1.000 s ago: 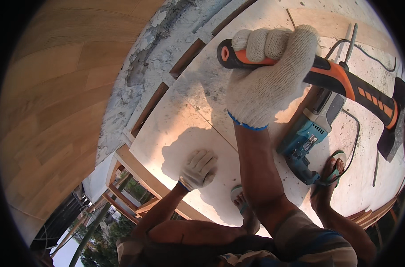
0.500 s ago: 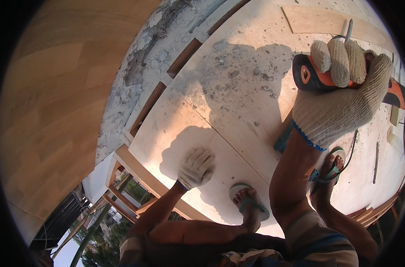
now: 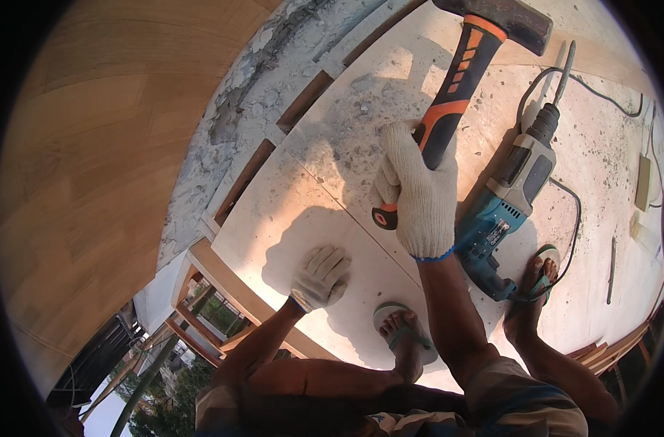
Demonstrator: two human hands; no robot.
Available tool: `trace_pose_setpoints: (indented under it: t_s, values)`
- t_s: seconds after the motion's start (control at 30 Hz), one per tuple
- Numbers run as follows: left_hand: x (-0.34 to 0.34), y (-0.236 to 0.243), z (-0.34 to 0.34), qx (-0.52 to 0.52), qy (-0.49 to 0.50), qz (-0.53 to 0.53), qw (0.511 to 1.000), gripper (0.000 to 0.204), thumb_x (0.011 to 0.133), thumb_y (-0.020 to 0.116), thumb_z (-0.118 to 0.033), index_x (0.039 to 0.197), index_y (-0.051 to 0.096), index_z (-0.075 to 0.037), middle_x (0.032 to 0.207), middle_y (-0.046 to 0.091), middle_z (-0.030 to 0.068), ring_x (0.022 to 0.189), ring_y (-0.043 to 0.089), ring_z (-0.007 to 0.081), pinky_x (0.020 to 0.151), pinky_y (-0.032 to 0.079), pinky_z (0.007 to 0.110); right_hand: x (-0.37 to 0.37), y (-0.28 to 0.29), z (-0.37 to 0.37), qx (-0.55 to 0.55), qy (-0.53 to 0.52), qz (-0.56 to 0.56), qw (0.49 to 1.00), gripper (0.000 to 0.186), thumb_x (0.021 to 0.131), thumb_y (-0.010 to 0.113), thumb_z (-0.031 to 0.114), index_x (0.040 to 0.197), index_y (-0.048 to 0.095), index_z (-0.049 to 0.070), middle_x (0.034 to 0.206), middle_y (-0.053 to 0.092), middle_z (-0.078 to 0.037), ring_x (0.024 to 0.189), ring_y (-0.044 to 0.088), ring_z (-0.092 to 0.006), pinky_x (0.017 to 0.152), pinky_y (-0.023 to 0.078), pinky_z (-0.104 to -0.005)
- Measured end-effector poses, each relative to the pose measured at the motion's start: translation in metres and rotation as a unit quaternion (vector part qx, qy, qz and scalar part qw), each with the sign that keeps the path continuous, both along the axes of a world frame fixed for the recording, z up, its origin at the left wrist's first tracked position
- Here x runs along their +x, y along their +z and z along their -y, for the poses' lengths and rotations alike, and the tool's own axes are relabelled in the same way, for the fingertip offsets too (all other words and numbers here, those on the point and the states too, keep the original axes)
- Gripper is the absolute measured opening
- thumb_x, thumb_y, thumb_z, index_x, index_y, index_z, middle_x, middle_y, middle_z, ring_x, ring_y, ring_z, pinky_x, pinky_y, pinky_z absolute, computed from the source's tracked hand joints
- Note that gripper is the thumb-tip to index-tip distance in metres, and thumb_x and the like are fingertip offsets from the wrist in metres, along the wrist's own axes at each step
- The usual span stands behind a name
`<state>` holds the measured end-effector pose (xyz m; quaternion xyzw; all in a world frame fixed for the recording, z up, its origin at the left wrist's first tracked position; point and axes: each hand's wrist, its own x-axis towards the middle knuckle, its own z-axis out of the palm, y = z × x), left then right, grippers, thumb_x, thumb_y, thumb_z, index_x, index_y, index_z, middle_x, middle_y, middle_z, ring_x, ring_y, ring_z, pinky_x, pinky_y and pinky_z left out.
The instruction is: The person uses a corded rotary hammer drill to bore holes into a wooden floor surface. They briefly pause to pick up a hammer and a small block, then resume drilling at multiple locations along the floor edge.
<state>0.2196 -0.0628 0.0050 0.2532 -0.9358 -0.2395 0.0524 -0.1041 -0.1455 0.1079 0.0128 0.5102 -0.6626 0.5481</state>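
Right hand (image 3: 418, 197), gloved, is gripping the hammer (image 3: 463, 80) handle above the plywood (image 3: 310, 240); left hand (image 3: 321, 277) is pressing flat, fingers spread, beside the drill (image 3: 510, 200).

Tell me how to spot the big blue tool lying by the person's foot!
Find the pale plywood platform the person squats on. Just right of the gloved right hand, which grips a hammer, lies the power drill, beside the right foot. It alone has a teal and grey body, a long metal bit and a black cord.
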Motion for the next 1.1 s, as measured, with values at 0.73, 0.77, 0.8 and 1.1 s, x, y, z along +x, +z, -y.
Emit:
trace_pose_setpoints:
  t_s: [0.73,0.77,0.8,1.1]
  values:
    - [0.001,0.002,0.003,0.015,-0.001,0.01,1.0,0.056,0.083,0.076,-0.027,0.136,0.071,-0.008,0.142,0.069,0.0141,0.131,0.066,0.0369,0.115,0.053,0.054,-0.107,0.015,-0.005,-0.236,-0.249,-0.067,0.937,0.024,0.115,0.066,0.026,0.096,0.058,0.013,0.071,0.049,0.004,0.057,0.049,-0.0098,0.054,0.046,-0.0299]
    - [0.0,0.002,0.002,0.012,0.0,0.006,1.0,0.056,0.083,0.076,-0.027,0.136,0.071,-0.008,0.142,0.069,0.0142,0.131,0.066,0.037,0.115,0.053,0.054,-0.129,0.018,-0.001,-0.353,-0.278,-0.075,0.89,0.026,0.116,0.062,0.026,0.093,0.058,0.014,0.071,0.051,0.004,0.057,0.049,-0.0104,0.057,0.048,-0.0304]
    - [-0.005,-0.003,0.004,0.014,-0.006,-0.009,1.0,0.056,0.083,0.076,-0.027,0.136,0.071,-0.009,0.142,0.07,0.0143,0.131,0.066,0.037,0.115,0.053,0.054,-0.14,0.029,0.007,-0.356,-0.329,-0.095,0.869,0.029,0.116,0.06,0.026,0.09,0.057,0.015,0.07,0.052,0.004,0.058,0.05,-0.0112,0.061,0.05,-0.0313]
    - [0.008,-0.021,-0.004,0.012,0.004,-0.041,0.999,0.053,0.084,0.078,-0.025,0.134,0.073,-0.01,0.141,0.071,0.0136,0.133,0.067,0.0377,0.116,0.053,0.053,0.125,-0.09,0.072,0.041,0.145,0.126,0.981,0.026,0.105,0.078,0.027,0.112,0.059,0.011,0.072,0.054,0.002,0.059,0.055,-0.0124,0.06,0.051,-0.0332]
